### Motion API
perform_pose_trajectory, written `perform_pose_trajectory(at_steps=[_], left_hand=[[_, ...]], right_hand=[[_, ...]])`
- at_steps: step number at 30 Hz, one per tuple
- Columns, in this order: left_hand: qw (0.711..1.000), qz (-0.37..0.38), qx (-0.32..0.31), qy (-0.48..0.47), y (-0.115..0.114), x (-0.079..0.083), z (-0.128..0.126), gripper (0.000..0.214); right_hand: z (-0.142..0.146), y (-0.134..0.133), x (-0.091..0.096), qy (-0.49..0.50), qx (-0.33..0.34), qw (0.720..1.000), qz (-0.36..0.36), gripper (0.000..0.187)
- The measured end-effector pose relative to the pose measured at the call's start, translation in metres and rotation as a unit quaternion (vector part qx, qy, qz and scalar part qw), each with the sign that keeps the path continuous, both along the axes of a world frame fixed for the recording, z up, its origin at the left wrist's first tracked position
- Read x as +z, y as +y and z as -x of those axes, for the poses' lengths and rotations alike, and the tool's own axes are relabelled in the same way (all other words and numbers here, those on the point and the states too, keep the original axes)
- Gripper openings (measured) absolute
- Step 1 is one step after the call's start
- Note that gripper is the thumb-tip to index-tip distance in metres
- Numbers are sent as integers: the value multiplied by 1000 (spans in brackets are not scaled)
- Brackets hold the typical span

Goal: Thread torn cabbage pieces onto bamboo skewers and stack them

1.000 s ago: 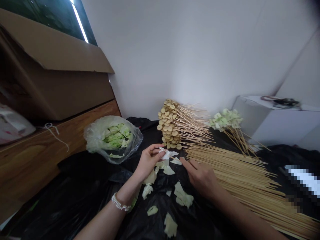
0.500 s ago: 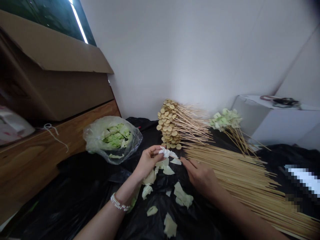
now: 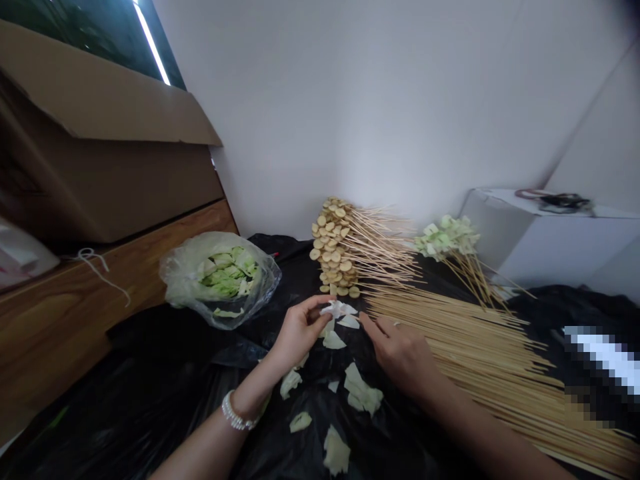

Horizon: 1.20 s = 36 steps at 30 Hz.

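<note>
My left hand (image 3: 306,328) pinches a pale cabbage leaf piece (image 3: 340,309) between thumb and fingers, just in front of the skewered slices. Close on its right, my right hand (image 3: 400,347) is closed in a pinch around a thin skewer; most of the stick is hidden by the fingers. Further cabbage pieces (image 3: 363,392) lie scattered on the black plastic sheet (image 3: 320,427) below both hands. Under my right forearm spreads a wide layer of bare bamboo skewers (image 3: 470,340).
A clear plastic bag (image 3: 173,273) of green cabbage leaves lies open at left. Skewers of round tan slices (image 3: 334,247) are stacked by the wall, with cabbage skewers (image 3: 447,237) to their right. A cardboard box (image 3: 140,180) and a white box (image 3: 530,227) flank them.
My left fingers have shifted their hold, and the bunched cabbage piece now looks more spread out. My right hand stays in nearly the same pinch. The view has shifted slightly.
</note>
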<state>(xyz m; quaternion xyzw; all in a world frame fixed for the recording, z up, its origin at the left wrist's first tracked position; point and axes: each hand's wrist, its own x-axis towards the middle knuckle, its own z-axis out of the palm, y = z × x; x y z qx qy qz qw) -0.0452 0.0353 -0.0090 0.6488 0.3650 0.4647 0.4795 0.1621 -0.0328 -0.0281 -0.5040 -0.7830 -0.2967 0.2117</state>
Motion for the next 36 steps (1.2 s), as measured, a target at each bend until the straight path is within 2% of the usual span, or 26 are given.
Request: perform_pose_trajectory(at_steps=[5, 8, 11, 15, 19, 23, 28, 31, 34, 36], left_hand=[[996, -72, -13, 49, -7, 0, -2, 22], [994, -88, -30, 63, -10, 4, -2, 28], [993, -96, 14, 63, -8, 5, -1, 31], [977, -146, 74, 137, -4, 6, 3, 10], [966, -164, 104, 171, -4, 14, 6, 5], [971, -151, 119, 143, -6, 18, 7, 6], [989, -97, 37, 102, -6, 12, 2, 14], [997, -52, 0, 55, -1, 14, 4, 21], [999, -21, 18, 20, 8, 18, 14, 30], [996, -25, 62, 65, 16, 18, 22, 29]], right_hand=[[7, -3, 3, -29, -5, 999, -13, 37], [8, -1, 0, -19, -5, 1000, -5, 36], [6, 2, -2, 9, -3, 1000, 6, 38], [4, 4, -4, 24, 9, 1000, 16, 39], [5, 4, -4, 37, 11, 999, 19, 36], [4, 5, -6, 47, 15, 999, 23, 42], [3, 7, -11, 58, 19, 997, 55, 43], [2, 7, -10, 64, 14, 996, 62, 43], [-1, 8, -7, 72, 0, 996, 60, 43], [-4, 9, -5, 77, -8, 995, 57, 42]])
